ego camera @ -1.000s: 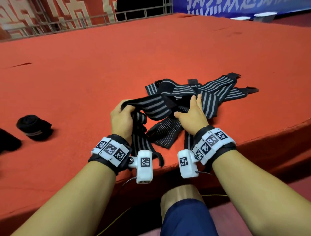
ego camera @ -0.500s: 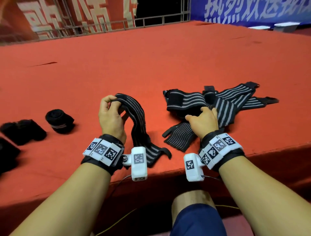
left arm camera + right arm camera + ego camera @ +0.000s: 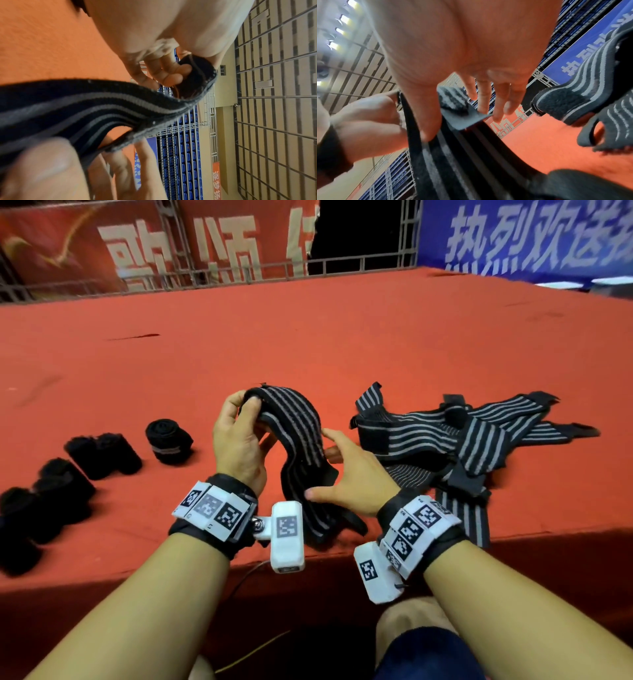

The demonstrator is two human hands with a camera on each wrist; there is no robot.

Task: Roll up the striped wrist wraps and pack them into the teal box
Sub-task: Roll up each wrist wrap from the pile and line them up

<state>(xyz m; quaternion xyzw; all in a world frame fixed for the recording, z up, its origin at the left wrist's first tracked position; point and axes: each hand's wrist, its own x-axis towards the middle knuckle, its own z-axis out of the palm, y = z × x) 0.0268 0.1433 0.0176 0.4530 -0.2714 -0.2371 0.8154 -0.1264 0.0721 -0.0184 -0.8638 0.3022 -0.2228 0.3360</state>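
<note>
My left hand [image 3: 239, 419] holds one end of a black wrist wrap with grey stripes [image 3: 294, 436] raised above the red mat; the left wrist view shows its fingers [image 3: 173, 73] curled round that end. The strap [image 3: 102, 102] arches over and hangs down to the mat edge. My right hand [image 3: 342, 474] is beside the hanging part with fingers spread straight, and its thumb [image 3: 426, 129] touches the strap [image 3: 453, 155]. A loose pile of several more striped wraps [image 3: 462, 440] lies to the right. No teal box is in view.
Several rolled black wraps [image 3: 168, 440] [image 3: 102, 455] lie in a row on the left of the red mat [image 3: 308, 337]. The mat's front edge [image 3: 205, 566] runs just below my wrists. A metal railing [image 3: 239, 272] with banners stands at the back.
My left hand has pulled one wrap out of the pile and lifted it toward the middle. My right hand left the pile and moved left to the hanging strap.
</note>
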